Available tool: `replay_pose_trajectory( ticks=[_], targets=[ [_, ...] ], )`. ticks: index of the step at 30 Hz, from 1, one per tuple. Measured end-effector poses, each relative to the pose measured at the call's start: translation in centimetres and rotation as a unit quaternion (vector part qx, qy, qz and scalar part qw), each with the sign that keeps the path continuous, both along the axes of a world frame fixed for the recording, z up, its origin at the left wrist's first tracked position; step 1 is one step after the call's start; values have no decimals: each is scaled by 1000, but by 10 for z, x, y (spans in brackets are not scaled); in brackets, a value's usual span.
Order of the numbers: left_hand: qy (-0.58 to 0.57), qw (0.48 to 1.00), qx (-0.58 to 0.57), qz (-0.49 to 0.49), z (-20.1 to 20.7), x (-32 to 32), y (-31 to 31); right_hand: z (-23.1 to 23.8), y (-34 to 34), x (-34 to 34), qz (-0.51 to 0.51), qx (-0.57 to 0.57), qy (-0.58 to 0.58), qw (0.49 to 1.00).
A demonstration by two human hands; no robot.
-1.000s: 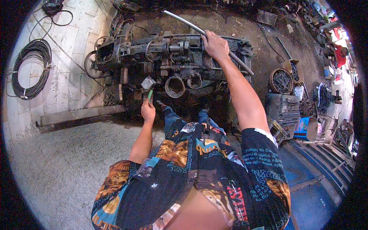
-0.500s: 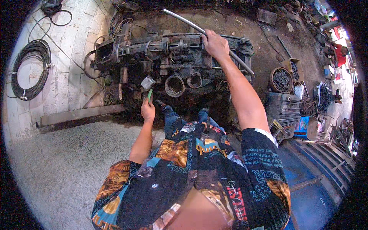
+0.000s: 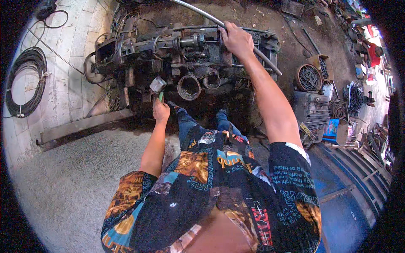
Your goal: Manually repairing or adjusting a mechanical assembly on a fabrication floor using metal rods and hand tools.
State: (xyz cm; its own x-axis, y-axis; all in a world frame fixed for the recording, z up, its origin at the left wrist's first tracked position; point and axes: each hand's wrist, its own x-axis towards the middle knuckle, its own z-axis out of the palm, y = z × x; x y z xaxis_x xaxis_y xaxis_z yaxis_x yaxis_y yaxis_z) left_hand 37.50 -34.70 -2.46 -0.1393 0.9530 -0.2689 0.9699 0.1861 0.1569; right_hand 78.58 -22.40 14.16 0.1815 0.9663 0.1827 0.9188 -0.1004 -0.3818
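Observation:
My right hand (image 3: 237, 41) is wrapped round a long grey metal rod (image 3: 196, 13), which lies aslant over a dark, greasy machine (image 3: 139, 45). The rod's near end (image 3: 273, 68) sticks out at the machine's right side. My left hand (image 3: 160, 112) is lower, at the machine's near left side. Its fingers are closed round a green handle (image 3: 160, 97), mostly hidden in the fist. Just beyond it is a pale grey block-like piece (image 3: 157, 84); whether the two are joined I cannot tell. An open round pipe end (image 3: 189, 87) faces up to the right of this hand.
A coil of black cable (image 3: 41, 63) lies on pale paving at the left. On the right are a round tub of metal pieces (image 3: 310, 70), a cardboard box (image 3: 322, 62), and a bundle of thin rods (image 3: 316, 111). A blue metal panel (image 3: 337, 198) lies at the lower right.
The whole view has shifted slightly, and the machine appears a little higher. My right hand still grips the rod. My left hand sits slightly nearer the grey block, with less green showing.

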Motion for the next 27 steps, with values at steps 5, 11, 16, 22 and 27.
replay_pose_trajectory(
  ticks=[5,11,16,22,27],
  targets=[
    [50,996,-77,19,3,11,3,-3,0,2,-6,-6,2,1000],
    [96,984,-149,28,8,19,7,-3,4,0,0,-27,5,1000],
    [109,977,-179,28,4,21,8,-5,5,-1,-6,-14,-6,1000],
    [130,973,-188,28,1,25,1,-4,7,-1,-5,-24,-16,1000],
    [144,969,-200,37,-5,29,-5,-11,6,0,-5,1,-23,1000]
  ],
)
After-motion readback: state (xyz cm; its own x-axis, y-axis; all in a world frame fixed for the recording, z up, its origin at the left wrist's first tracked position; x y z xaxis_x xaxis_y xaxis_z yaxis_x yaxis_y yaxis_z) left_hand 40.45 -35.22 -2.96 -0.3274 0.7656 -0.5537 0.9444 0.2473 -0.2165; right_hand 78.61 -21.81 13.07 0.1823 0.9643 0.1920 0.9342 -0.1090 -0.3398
